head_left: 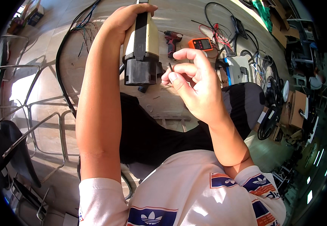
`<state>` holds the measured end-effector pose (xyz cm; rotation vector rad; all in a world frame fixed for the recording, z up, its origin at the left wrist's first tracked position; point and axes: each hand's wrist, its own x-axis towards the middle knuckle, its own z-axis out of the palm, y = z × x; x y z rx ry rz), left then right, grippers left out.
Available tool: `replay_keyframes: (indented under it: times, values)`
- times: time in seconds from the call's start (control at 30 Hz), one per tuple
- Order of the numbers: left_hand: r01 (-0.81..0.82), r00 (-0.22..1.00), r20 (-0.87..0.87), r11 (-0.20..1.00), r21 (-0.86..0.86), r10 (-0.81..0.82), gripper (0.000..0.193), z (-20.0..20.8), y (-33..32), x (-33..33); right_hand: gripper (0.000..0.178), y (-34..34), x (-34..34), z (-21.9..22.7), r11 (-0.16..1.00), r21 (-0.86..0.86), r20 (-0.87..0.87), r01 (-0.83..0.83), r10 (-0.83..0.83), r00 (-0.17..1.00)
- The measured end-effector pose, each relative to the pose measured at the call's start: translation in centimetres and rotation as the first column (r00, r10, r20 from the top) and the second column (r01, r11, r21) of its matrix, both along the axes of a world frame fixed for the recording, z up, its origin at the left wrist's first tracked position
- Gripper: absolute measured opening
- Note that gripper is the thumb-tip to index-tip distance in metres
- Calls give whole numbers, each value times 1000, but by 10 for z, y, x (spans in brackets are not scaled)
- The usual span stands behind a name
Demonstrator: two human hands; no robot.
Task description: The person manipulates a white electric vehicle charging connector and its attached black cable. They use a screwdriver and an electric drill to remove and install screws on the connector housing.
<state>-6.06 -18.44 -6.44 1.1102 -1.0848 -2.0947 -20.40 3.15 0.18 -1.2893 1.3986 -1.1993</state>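
My right hand (195, 81) pinches a thin dark piece (170, 66) near the cream-and-black device (153, 39) my left hand (123, 19) clasps by its far end, so a slackened pinch could lose that piece on the floor (171, 103)

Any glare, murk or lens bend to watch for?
Head view: glare whites out patches of floor at left; the right hand is sunlit, its dark pin too fine to make out well; far right is mostly dim; fisheye warps the chair near the left rim.
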Motion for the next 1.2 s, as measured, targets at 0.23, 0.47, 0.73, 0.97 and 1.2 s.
replay_keyframes:
  times: [0.23, 0.47, 0.73, 0.97, 1.2]
  values:
    - [14, 999, 33, 1000, 15, -14, 27, -4, 1, -5, 9, -10, 4, 3, 991, -112, -344, -75, 32, 938]
    - [-36, 993, 115, 999, 10, 34, 27, 13, 9, -9, 11, -24, 7, -6, 945, -303, -387, -120, -7, 922]
    - [-29, 991, 134, 999, -29, 32, 29, 17, 14, -11, 11, -22, 11, -12, 968, -239, -334, -70, -14, 943]
    - [-25, 990, 140, 1000, -14, 27, 30, 17, 15, -8, 10, -20, 20, -17, 982, -187, -227, -25, -18, 974]
    - [-7, 974, 225, 999, -54, 19, 32, 28, 20, -6, 16, -25, 20, -11, 995, 98, -6, -13, 14, 1000]
